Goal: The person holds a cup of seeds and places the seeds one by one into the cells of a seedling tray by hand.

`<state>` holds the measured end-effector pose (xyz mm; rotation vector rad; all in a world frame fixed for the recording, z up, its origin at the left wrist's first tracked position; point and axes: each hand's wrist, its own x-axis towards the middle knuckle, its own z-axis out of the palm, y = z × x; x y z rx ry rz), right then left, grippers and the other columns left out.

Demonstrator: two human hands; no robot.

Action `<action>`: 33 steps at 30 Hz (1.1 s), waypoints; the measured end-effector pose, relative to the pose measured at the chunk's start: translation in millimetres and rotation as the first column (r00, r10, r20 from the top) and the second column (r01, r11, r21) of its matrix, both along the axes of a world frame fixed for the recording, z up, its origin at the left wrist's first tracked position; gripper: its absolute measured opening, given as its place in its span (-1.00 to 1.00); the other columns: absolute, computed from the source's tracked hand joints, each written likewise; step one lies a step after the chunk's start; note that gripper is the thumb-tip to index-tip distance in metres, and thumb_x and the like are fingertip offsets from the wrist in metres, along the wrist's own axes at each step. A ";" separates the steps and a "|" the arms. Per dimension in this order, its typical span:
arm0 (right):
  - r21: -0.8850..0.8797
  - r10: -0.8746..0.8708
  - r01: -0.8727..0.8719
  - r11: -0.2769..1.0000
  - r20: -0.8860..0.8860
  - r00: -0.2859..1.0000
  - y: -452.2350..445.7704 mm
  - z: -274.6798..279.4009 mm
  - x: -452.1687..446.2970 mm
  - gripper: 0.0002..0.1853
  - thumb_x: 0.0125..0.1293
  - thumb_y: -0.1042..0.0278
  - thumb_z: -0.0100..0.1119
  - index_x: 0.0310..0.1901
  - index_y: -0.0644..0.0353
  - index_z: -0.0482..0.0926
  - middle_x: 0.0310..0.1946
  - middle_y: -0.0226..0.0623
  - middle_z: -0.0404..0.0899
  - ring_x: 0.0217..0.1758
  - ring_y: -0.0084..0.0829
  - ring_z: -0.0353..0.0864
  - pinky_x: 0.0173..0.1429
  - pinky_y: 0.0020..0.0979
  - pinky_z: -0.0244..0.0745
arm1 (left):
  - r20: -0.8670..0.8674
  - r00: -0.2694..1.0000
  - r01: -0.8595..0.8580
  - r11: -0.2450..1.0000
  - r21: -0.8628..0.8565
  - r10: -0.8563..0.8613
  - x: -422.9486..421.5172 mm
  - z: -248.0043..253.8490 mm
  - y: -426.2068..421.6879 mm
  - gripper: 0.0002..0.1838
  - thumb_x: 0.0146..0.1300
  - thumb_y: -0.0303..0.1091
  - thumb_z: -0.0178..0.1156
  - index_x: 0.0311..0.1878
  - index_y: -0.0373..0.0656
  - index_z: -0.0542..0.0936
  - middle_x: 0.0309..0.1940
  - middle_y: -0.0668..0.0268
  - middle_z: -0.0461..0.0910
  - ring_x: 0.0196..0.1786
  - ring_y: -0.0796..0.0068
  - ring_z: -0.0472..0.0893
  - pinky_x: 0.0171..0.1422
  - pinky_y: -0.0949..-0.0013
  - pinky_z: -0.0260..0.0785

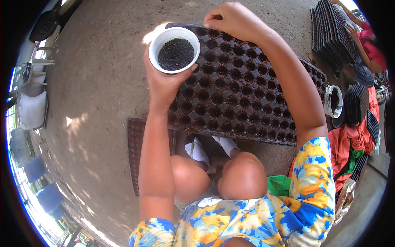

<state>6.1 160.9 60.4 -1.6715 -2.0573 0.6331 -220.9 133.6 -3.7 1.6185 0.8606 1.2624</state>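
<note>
My left hand (pixel 161 87) grips a white plastic cup (pixel 154 53) from its near side, above the left part of a seedling tray. Small round black seeds (pixel 176 54) fill much of the cup. The black seedling tray (pixel 230 88) has many round cells holding dark brown soil, with a hollow in each. Over the tray's far edge, my right hand (pixel 234 20) is closed with thumb and fingertips together. Whatever it may hold is too small or hidden to see.
Another tray (pixel 135 152) lies on the ground by my left forearm. To the right stand a white bucket (pixel 334 101), tall stacked trays (pixel 332 35) and red sheeting (pixel 343 146). A co-worker's hand (pixel 352 31) touches the stack. Chairs (pixel 35 168) line the far left.
</note>
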 end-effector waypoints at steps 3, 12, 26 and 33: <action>0.039 0.164 -0.170 0.985 0.119 0.979 -13.5 30.4 -33.9 -0.81 0.20 0.30 0.25 -0.30 0.27 0.69 -0.44 -0.16 0.69 -0.38 -0.24 0.69 -0.23 -0.26 0.58 | -0.057 0.998 0.032 0.999 0.008 -0.031 4.6 -1.3 -4.2 0.04 -0.21 -0.43 0.63 0.34 -0.27 0.20 0.22 0.18 0.39 0.29 0.33 0.43 0.42 0.25 0.27; 0.033 0.256 -0.265 0.964 0.178 0.950 -12.8 22.1 -62.4 -0.86 0.13 0.36 0.18 -0.36 0.23 0.64 -0.43 -0.14 0.67 -0.41 -0.22 0.66 -0.25 -0.29 0.56 | -0.133 0.991 0.006 1.000 0.028 -0.002 11.1 4.3 -12.6 0.04 -0.21 -0.44 0.62 0.35 -0.25 0.20 0.22 0.18 0.39 0.29 0.34 0.42 0.41 0.26 0.25; -0.240 0.103 -0.082 0.967 0.074 0.992 -3.0 -33.6 2.8 -0.82 0.19 0.29 0.27 -0.27 0.21 0.68 -0.43 -0.25 0.69 -0.37 -0.39 0.68 -0.22 -0.34 0.55 | 0.013 0.999 -0.036 0.999 0.009 0.036 -7.7 1.4 1.7 0.02 -0.21 -0.43 0.64 0.31 -0.30 0.20 0.17 0.15 0.42 0.23 0.33 0.49 0.39 0.26 0.31; 0.085 0.104 -0.106 0.991 0.035 0.994 -22.0 16.6 -33.1 -0.84 0.17 0.33 0.20 -0.30 0.17 0.70 -0.41 -0.17 0.69 -0.32 -0.15 0.69 -0.16 -0.22 0.56 | -0.085 0.996 -0.009 0.998 0.060 0.014 -2.0 -1.0 -2.4 0.04 -0.28 -0.42 0.63 0.32 -0.28 0.23 0.17 0.16 0.42 0.25 0.29 0.46 0.37 0.25 0.30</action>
